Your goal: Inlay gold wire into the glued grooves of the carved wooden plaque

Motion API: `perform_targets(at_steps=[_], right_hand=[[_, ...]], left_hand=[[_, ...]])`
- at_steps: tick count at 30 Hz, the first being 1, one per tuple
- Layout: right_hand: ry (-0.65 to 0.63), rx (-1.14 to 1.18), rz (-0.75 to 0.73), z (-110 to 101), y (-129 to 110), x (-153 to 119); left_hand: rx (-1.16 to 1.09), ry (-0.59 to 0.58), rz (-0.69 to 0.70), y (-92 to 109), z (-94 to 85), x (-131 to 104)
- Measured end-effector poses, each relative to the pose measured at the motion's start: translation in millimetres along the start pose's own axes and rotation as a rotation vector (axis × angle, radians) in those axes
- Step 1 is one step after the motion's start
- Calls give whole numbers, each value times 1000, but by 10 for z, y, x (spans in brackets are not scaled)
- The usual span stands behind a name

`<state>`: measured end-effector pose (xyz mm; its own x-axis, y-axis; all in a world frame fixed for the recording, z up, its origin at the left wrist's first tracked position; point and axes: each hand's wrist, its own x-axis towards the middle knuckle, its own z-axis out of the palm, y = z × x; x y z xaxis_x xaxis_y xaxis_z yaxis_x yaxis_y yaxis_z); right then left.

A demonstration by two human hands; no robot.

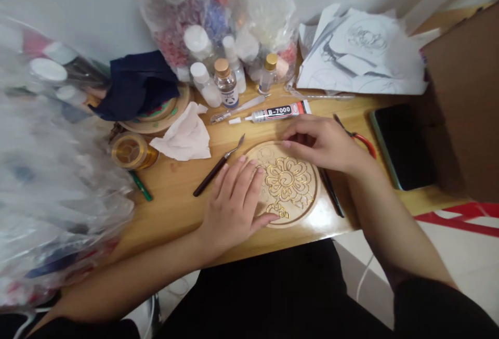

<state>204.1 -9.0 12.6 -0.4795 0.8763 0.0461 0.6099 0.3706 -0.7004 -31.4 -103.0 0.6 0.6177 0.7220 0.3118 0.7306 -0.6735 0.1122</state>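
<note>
A round wooden disc (317, 188) with a raised rim lies flat on the table. On it is a flower design (290, 179) outlined in gold wire, with fainter pencil-like lines at its upper left. My left hand (236, 201) rests spread over the disc's left part, its thumb beside a small gold leaf shape (278, 210). At the upper right rim, my right hand (322, 141) has curled fingers, thumb and index tips close together; anything between them is too small to make out. A dark-handled palette knife (218, 167) lies left of the disc, black tweezers (332, 193) to its right.
Behind the disc lie a B-7000 glue tube (275, 113) and small bottles (226, 84). At left are a gold wire spool (134, 152), crumpled tissue (185, 133) and plastic bags (58, 188). A phone (405, 146), cardboard box (463, 100) and sketches (362, 53) occupy the right.
</note>
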Motion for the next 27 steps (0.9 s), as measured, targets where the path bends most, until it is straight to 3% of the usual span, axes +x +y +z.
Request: perform_targets(at_steps=[12, 27], right_hand=[[-18, -44, 34, -7, -18, 22], [-10, -42, 22, 10, 13, 18]], left_hand=[[-77, -123, -29, -92, 56, -36], [-107, -133, -60, -99, 57, -24]])
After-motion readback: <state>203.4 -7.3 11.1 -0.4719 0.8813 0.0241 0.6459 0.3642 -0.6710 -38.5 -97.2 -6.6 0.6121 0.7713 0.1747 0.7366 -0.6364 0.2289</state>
